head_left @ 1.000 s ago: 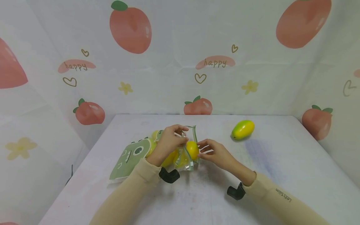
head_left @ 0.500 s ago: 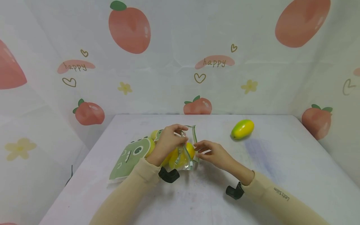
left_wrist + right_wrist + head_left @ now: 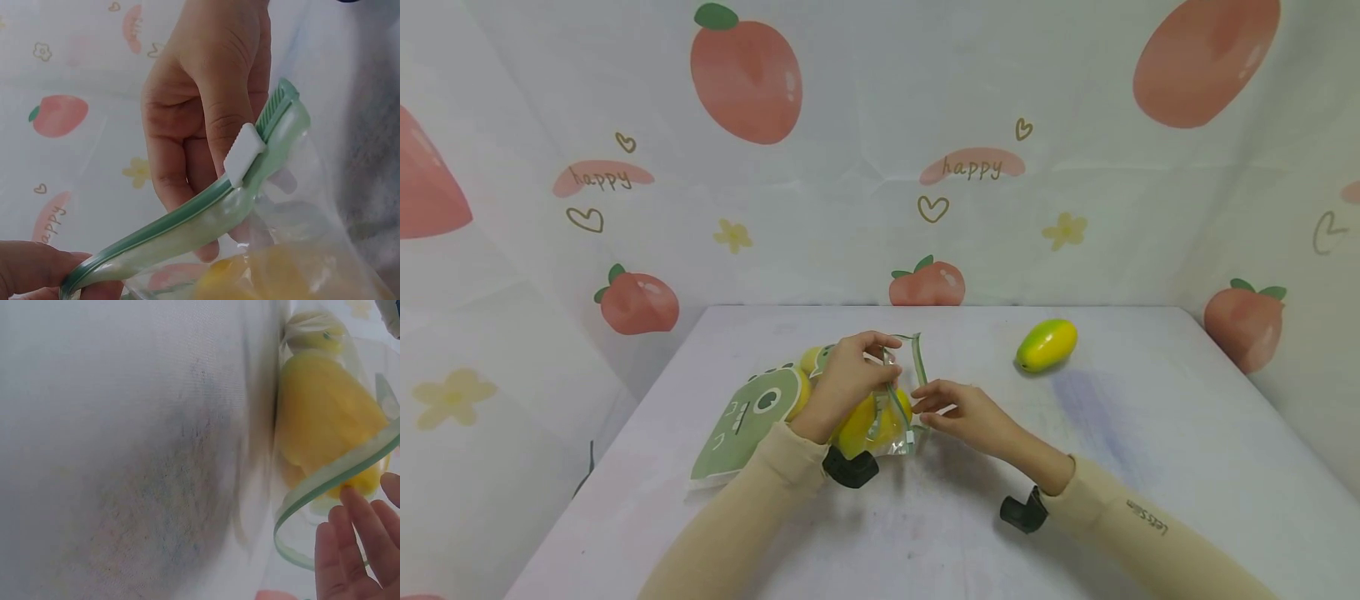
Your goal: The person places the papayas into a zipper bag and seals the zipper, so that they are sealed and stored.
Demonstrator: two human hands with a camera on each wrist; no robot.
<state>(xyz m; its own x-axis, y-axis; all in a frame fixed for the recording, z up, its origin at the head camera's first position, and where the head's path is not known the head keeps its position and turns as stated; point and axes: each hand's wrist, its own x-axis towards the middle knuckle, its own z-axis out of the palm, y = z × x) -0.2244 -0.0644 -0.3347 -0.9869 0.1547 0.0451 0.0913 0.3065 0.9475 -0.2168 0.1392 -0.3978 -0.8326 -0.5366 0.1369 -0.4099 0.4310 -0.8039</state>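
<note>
A clear zip bag with a green dinosaur face lies on its side, its mouth turned right. My left hand pinches the bag's rim and keeps the mouth parted. Inside are several yellow fruits, partly hidden behind the left hand. My right hand is at the mouth, fingers stretched out; in the right wrist view a fingertip reaches the end of the nearest yellow fruit. The left wrist view shows the green zip strip with its white slider, the right hand behind it.
A yellow-green oval fruit lies toward the back right of the white table. A fruit-printed cloth wall rises behind the table. Black wrist mounts hang below both wrists.
The yellow fruit at the bag's mouth has slid left, deeper into the bag, with the right hand's fingers following it. The left hand and the bag have stayed put.
</note>
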